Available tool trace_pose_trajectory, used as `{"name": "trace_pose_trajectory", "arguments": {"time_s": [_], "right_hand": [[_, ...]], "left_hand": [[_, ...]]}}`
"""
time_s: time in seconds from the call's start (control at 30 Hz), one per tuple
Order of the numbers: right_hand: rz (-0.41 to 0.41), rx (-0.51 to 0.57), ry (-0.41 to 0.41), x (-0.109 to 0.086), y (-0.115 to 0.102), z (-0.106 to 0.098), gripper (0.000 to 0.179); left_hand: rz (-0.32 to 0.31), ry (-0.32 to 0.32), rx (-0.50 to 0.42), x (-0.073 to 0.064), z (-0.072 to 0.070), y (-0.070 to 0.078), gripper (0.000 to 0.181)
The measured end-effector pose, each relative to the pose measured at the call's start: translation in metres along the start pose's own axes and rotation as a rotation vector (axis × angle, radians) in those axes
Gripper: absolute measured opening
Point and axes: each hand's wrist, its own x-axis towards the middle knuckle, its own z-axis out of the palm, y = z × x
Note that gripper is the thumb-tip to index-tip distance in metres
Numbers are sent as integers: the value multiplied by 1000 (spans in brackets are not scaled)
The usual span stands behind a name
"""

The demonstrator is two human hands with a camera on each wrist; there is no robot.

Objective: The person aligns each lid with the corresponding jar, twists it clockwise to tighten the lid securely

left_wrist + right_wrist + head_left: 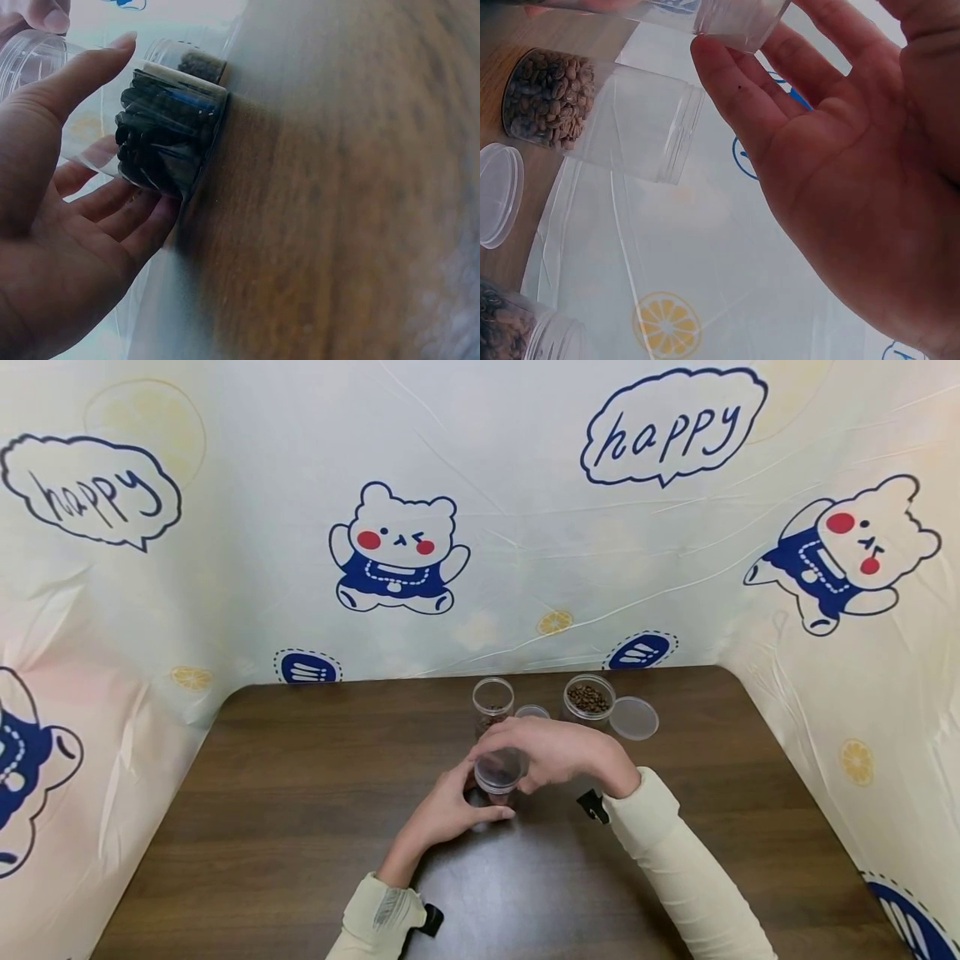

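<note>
A clear plastic jar (pixel 497 789) stands upright on the table in front of me, its lower part filled with dark, bean-like pieces (pixel 165 131). My left hand (pixel 450 806) holds it around the body, thumb on the near side and fingers (pixel 124 214) round the other. From above, my right hand (pixel 558 747) grips the clear lid (pixel 742 22) at the jar's top, with fingertips at its rim. Just behind, an uncovered jar (pixel 493 693) is part filled with brown coffee beans (pixel 551 97).
At the back right stands a wider open jar (pixel 588 714) of coffee beans. A flat clear lid (pixel 633 718) lies to its right, and a smaller lid (pixel 532 712) lies between the two rear jars. A printed cloth (pixel 525 543) hangs along the table's far edge.
</note>
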Motion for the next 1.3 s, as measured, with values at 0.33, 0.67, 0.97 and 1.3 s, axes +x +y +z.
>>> {"name": "trace_pose_trajectory", "arguments": {"time_s": [0.33,0.67,0.97,1.3], "right_hand": [[-14,-8,-9,1,-1,-1,73],[-7,4,-31,1,-1,-4,73],[-2,-19,10,2,1,-2,71],[134,-40,79,4,-9,8,64]], "left_hand": [[13,-2,-13,1,0,1,83],[19,-1,6,2,-1,1,84],[1,-2,-3,2,-2,0,87],[-3,-7,-17,0,-1,0,80]]}}
